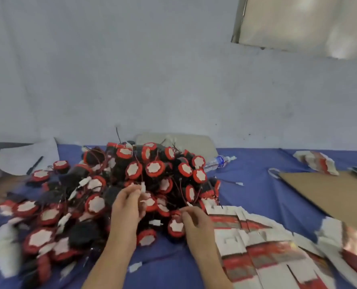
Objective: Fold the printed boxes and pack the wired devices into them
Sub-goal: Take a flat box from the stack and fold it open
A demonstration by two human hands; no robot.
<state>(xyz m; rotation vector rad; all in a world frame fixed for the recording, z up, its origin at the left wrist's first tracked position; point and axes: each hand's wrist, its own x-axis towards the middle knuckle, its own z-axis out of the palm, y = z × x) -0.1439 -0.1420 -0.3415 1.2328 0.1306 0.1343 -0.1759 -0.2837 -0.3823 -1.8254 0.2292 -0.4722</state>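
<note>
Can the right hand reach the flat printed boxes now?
Probably yes: the right hand is by the device pile, the flat printed boxes lie just beside it, nothing between.

Wired devices (154, 168) lie heaped in a tangle from lower left to centre: round black bodies, red rims, white faces, thin wires ending in white plugs. Printed boxes (256, 253), flat and unfolded, red, white and silvery, fan overlapping across the lower right.

Both bare forearms reaching forward from the bottom edge, left hand (129, 203) raised, fingers curled, thumb and fingertips pinching a white connector (143, 187), right hand (195, 221) lower, palm down, fingers bent, grasp unclear through blur
</note>
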